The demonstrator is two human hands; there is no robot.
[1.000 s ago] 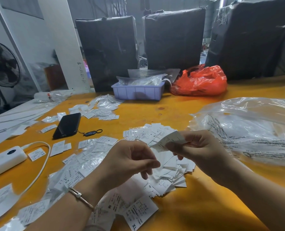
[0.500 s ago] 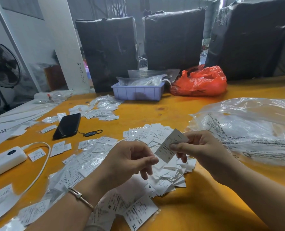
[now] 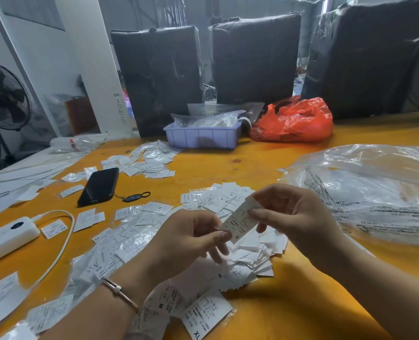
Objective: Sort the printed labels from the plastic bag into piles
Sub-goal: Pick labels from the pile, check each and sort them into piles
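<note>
Both hands are raised a little above the yellow table [image 3: 289, 315], close together, and they hold one white label [image 3: 241, 220] between them. The right hand [image 3: 294, 217] pinches the upper end of the label with thumb and forefinger, the other fingers loosely curled behind it. The left hand [image 3: 191, 238] touches the lower end with the tip of its thumb, and its fingers are bent under the label; whether they press it firmly I cannot tell. The label is tilted, and a letter S is printed near its lower end. The left wrist wears a thin bracelet [image 3: 120, 290].

Directly under the hands lies a pile of labels [image 3: 230, 200], white and mixed in direction. More labels in clear sleeves [image 3: 134, 231] spread to the left of it, some marked XS, and a few marked M and XL lie near the left forearm. The large clear plastic bag [image 3: 370, 190] lies on the table just to the right of the right hand. Farther away are a black phone [image 3: 99, 186], a purple tray [image 3: 201, 137] and a red bag [image 3: 294, 121].
</note>
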